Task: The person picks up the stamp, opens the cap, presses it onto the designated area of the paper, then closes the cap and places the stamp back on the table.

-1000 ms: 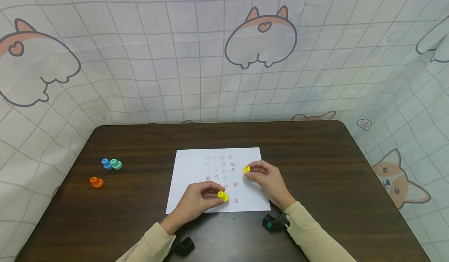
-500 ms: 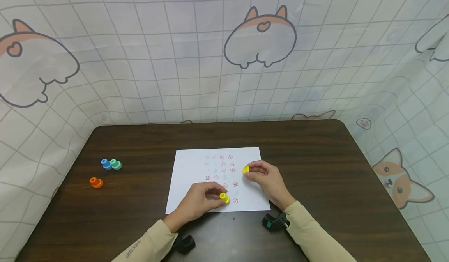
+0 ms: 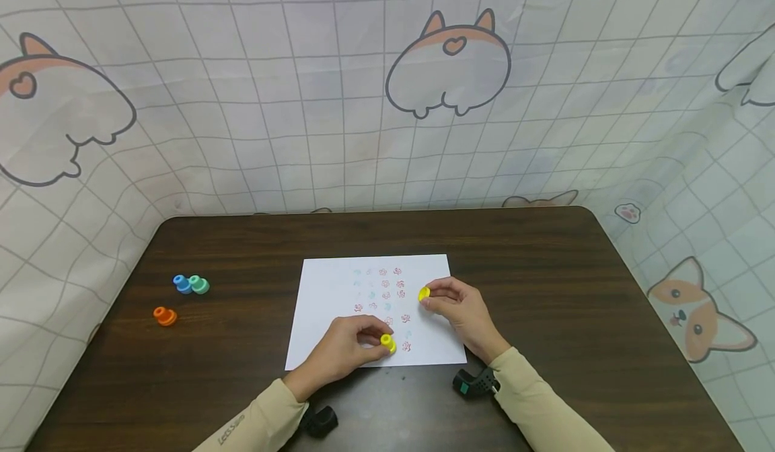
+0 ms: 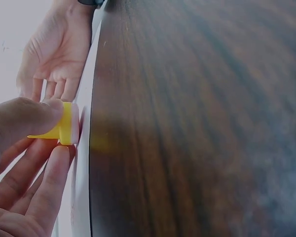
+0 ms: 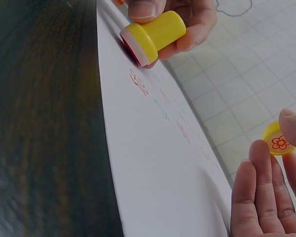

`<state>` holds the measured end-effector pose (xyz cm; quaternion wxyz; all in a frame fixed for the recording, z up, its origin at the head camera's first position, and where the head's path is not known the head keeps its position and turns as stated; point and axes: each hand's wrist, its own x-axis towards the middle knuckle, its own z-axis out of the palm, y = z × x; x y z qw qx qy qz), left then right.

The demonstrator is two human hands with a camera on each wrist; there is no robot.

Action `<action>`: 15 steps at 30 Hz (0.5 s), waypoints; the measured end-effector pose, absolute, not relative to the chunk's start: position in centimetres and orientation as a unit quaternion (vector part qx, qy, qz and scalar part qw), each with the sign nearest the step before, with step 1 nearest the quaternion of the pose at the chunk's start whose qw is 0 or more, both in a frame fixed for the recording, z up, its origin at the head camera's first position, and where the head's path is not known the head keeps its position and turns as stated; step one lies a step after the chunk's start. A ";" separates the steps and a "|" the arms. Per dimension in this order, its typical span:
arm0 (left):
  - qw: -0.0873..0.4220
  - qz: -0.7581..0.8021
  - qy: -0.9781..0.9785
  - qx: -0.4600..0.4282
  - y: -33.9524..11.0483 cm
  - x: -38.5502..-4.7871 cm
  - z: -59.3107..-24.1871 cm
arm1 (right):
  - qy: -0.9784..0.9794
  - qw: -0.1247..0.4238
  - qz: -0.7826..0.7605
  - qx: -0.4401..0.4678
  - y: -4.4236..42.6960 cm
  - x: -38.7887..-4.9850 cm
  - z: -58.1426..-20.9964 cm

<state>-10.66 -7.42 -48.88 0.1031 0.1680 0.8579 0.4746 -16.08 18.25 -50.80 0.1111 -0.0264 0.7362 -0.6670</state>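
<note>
My left hand pinches a yellow stamp between thumb and fingers, low over the white paper. In the right wrist view the stamp points its red face down at the sheet, beside a red print; whether it touches is hard to tell. My right hand holds a small round yellow cap above the sheet's right side. A red flower shows on that cap in the right wrist view. Rows of small red and pale blue prints mark the paper.
At the table's left, a blue stamp and a mint green stamp stand side by side, with an orange stamp nearer. The dark wooden table backs onto a checked cloth with dog drawings.
My left hand has shifted slightly right and nearer with the yellow stamp, toward the lowest row of prints. The right hand stays almost still with the cap.
</note>
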 end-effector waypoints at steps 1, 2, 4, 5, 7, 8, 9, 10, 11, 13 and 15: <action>0.101 0.472 0.859 0.170 -7.4 -10.6 -48.9 | 0.736 0.111 -0.667 -0.027 18.2 -16.1 -50.8; 0.098 0.469 0.861 0.171 -7.3 -10.6 -48.9 | 0.736 0.111 -0.668 -0.026 18.2 -16.1 -50.8; 0.092 0.462 0.865 0.175 -7.3 -10.6 -49.0 | 0.735 0.112 -0.668 -0.026 18.2 -16.0 -50.8; 0.089 0.459 0.866 0.176 -7.2 -10.6 -49.0 | 0.735 0.111 -0.668 -0.026 18.2 -16.0 -50.8; 0.085 0.454 0.869 0.179 -7.1 -10.5 -49.1 | 0.734 0.111 -0.669 -0.026 18.2 -16.0 -50.8; 0.082 0.451 0.870 0.180 -7.1 -10.5 -49.1 | 0.734 0.111 -0.669 -0.026 18.2 -16.0 -50.8; 0.080 0.450 0.871 0.181 -7.1 -10.5 -49.1 | 0.735 0.111 -0.669 -0.027 18.2 -15.9 -50.8; 0.079 0.449 0.871 0.183 -7.1 -10.5 -49.1 | 0.735 0.111 -0.669 -0.027 18.2 -15.9 -50.8; 0.078 0.447 0.872 0.184 -7.0 -10.5 -49.1 | 0.735 0.111 -0.669 -0.028 18.2 -15.9 -50.8; 0.074 0.442 0.875 0.185 -7.0 -10.5 -49.1 | 0.735 0.111 -0.669 -0.029 18.2 -15.9 -50.8; 0.070 0.437 0.877 0.186 -7.0 -10.5 -49.1 | 0.734 0.111 -0.669 -0.029 18.1 -15.8 -50.8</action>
